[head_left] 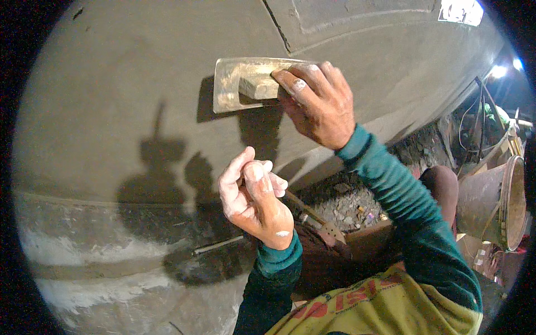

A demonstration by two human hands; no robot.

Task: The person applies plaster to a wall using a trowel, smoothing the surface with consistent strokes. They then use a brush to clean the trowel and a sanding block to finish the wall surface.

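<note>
My right hand (324, 103) is wrapped around the block handle of a plastering float (229, 84). The float is a pale rectangular plate with rounded corners, held close to the smooth grey plastered wall (111, 95). Its handle (258, 86) shows to the left of my fingers. Lower down, my left hand (257, 204) is raised in front of the wall, apart from the float. Its fingers curl in toward the thumb, and nothing shows in them. White residue marks both hands.
A large dirty bucket (486, 204) lies tilted at the right. Rubble (357, 204) covers ground below the wall. A groove (276, 25) cuts the plaster above the float. A whitish, stained ledge (84, 268) runs along the lower left. Bright lamps (498, 71) shine at far right.
</note>
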